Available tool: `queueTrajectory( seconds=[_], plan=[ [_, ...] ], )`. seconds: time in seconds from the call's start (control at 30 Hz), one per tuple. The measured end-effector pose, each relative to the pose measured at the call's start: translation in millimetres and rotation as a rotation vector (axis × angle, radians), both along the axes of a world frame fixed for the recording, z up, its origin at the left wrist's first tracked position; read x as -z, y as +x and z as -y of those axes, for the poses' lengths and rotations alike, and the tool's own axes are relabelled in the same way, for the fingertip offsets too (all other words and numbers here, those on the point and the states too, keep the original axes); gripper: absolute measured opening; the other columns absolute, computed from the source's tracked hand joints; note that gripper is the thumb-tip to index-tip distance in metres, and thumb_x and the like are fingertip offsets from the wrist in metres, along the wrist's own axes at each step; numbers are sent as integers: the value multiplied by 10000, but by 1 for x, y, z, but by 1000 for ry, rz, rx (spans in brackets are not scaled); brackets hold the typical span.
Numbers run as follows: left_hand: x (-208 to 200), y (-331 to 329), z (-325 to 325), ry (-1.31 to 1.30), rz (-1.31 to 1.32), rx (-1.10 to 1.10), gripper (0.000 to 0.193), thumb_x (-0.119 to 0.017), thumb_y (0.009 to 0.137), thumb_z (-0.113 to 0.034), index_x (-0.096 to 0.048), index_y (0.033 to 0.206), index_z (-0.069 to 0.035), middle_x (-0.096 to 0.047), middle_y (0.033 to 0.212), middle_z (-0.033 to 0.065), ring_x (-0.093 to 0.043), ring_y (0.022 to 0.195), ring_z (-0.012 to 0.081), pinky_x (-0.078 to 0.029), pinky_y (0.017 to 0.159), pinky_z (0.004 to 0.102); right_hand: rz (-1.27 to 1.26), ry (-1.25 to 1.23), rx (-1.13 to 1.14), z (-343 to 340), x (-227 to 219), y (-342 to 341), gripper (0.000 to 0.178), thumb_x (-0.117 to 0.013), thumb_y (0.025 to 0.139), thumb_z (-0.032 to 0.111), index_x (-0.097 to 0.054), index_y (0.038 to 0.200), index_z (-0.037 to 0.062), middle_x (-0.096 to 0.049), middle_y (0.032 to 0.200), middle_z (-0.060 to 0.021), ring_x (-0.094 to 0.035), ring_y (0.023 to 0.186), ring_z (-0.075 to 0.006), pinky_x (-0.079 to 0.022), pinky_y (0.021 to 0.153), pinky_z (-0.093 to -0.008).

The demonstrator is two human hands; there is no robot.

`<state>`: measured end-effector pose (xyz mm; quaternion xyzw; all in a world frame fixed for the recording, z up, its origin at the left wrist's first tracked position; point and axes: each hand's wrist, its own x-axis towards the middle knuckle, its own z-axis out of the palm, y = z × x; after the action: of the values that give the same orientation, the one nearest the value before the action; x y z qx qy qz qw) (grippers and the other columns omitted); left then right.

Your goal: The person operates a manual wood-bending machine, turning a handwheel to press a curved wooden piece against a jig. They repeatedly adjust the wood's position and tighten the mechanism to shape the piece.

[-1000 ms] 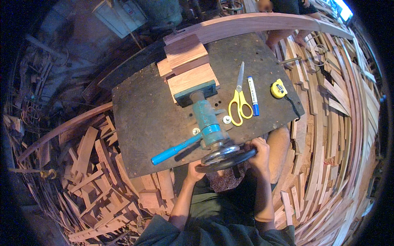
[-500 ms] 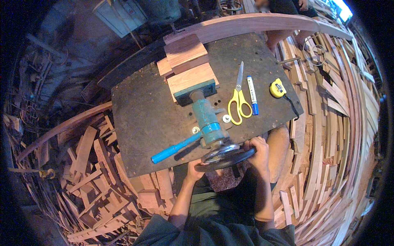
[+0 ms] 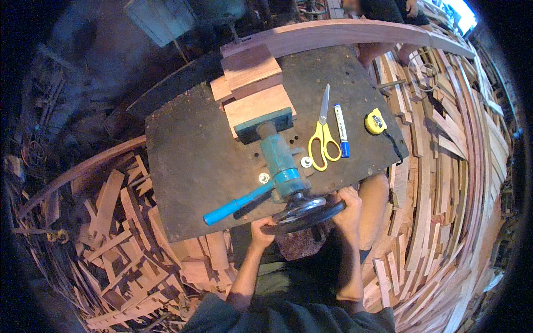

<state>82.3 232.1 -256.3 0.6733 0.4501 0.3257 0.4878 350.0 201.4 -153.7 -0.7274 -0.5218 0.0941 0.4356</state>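
Note:
A blue-green clamp (image 3: 279, 158) is mounted on a dark tabletop (image 3: 189, 166), its jaw plate (image 3: 263, 126) against a stack of wooden blocks (image 3: 252, 75). At its near end sits a round black handwheel (image 3: 302, 220) with a shiny metal hub. My left hand (image 3: 262, 230) is closed around the wheel's left rim. On the right rim my right hand (image 3: 347, 206) is closed too, its fingers wrapped over the edge. A blue lever handle (image 3: 232, 206) sticks out to the left of the clamp, touched by neither hand.
Yellow-handled scissors (image 3: 323, 141), a white marker with a blue cap (image 3: 342, 132) and a yellow tape measure (image 3: 376, 122) lie right of the clamp. A long curved beam (image 3: 333, 34) runs along the far edge. Wood offcuts (image 3: 119, 244) pile at left; long strips (image 3: 438, 183) at right. Another person (image 3: 388, 11) is beyond.
The view has shifted slightly. Both hands keep their hold at the sides of the wheel, and the blocks, scissors, marker and tape measure stay in place.

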Motion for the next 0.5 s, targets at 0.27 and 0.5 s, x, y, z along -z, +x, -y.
queueTrajectory(
  seconds=[0.27, 0.5],
  plan=[
    [-35, 7, 0, 19, -42, 2, 58, -684, 706, -19, -712, 757, -15, -693, 712, 93, -660, 659, 159, -486, 627, 283, -254, -30, 64, 3, 25, 4, 276, -612, 742, -9, -395, 571, 6, -423, 560, -80, -419, 555, -184, -336, 530, -327],
    [-33, 7, -2, 46, -39, -39, 35, -698, 711, -33, -692, 735, -8, -660, 649, 67, -630, 608, 131, -470, 585, 266, -258, -26, 50, -3, 12, 1, 252, -616, 737, -24, -411, 590, -19, -434, 571, -126, -437, 546, -234, -354, 527, -345]
  ],
)
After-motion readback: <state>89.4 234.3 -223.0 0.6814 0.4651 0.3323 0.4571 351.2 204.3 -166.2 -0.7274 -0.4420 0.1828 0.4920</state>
